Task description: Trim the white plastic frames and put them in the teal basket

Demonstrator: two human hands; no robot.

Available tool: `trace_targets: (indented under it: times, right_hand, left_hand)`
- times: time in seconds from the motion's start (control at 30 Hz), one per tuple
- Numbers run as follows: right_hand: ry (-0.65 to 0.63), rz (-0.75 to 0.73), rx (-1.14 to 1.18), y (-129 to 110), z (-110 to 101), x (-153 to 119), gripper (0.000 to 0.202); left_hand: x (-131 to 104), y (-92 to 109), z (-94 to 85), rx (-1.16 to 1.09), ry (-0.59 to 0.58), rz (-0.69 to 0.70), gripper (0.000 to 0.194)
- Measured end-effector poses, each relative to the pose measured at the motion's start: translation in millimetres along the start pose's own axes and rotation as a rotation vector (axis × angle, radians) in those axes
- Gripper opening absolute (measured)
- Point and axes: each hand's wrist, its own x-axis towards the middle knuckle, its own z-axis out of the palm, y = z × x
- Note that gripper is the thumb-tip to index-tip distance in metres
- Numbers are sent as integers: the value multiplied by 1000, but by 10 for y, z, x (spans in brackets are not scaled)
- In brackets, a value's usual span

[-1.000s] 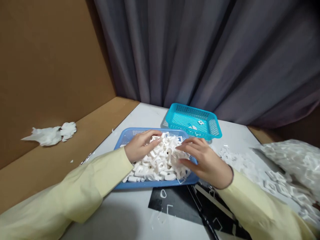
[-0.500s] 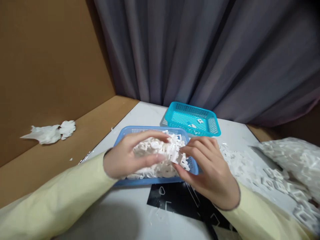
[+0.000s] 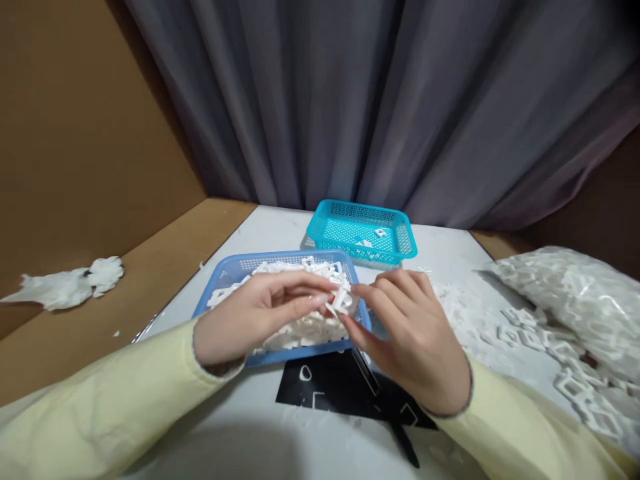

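Between the fingertips of both hands is a small white plastic piece point(image 3: 341, 299), its exact shape partly covered. My left hand point(image 3: 260, 310) pinches its left side, thumb and fingers nearly together. From the right, my right hand point(image 3: 413, 333) grips the piece with thumb and index finger, the other fingers curled. Both hands hover over a blue plastic basket point(image 3: 227, 263) heaped with white plastic pieces point(image 3: 295, 333). Behind it stands a turquoise basket point(image 3: 320, 230) with a few white pieces point(image 3: 381, 233) in it.
A clear bag point(image 3: 575, 293) full of white pieces lies at the right, with loose frame-shaped pieces point(image 3: 575, 387) spilled beside it. A black sheet point(image 3: 320, 387) and a black pen-like tool point(image 3: 404, 445) lie in front. Crumpled tissue point(image 3: 60, 288) rests at left. A grey curtain point(image 3: 300, 100) hangs behind.
The view has shifted, so the baskets appear further left. My left fingers have closed from a wide spread to a pinch on the piece in my right fingers.
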Motion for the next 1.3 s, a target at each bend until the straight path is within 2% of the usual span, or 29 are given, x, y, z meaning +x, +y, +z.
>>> trace_targets:
  times: [0.13,0.2,0.27,0.33,0.43,0.53,0.6,0.67,0.8,0.9,0.97,1.03,1.07,1.13,1.2,1.3]
  right_hand:
    - [-147,-49,56,135,291,117,21]
    - [-196,-90,102,144,416,186,24]
    - [-229,-134,142,103,483,250,24]
    - [-261,-188,188,24,509,306,21]
    - [-315,-261,257,-111,561,372,17]
    - [-340,-248,312,-209,676,400,16]
    - [-338,-203,366,-237,742,394,16]
    - [-331,-149,452,-227,754,377,18]
    - [-312,-1,712,-78,592,334,15]
    - [-307,172,953,95,416,270,13]
    - [-330,279,1117,191,322,198,19]
    - [-360,365,1264,254,250,105,28]
    - [-372,405,1324,276,219,57,32]
    - [-387,486,1418,309,160,-37,34]
    - [-399,560,1485,351,94,-117,33]
    - [-415,640,1541,447,-26,-196,29]
  left_hand:
    - [13,-82,-215,343,388,83,19]
    - [-29,-163,-302,473,528,122,15]
    - [-96,-250,-359,557,611,128,18]
    - [-167,-324,-392,567,667,152,37]
    - [-248,-377,-402,503,676,210,51]
    - [-288,-369,-374,500,621,139,50]
    - [-294,-337,-359,471,564,73,47]
    - [-279,-267,-379,411,518,62,44]
    - [-147,43,-533,338,444,172,43]
    - [28,303,-577,387,212,298,31]
    - [150,378,-485,467,-28,381,17]
    - [256,353,-302,491,-227,435,37]
    - [301,316,-192,485,-281,459,41]
    - [374,232,22,459,-316,495,34]
    - [431,181,187,398,-299,514,24]
    - [516,198,320,333,-273,458,17]
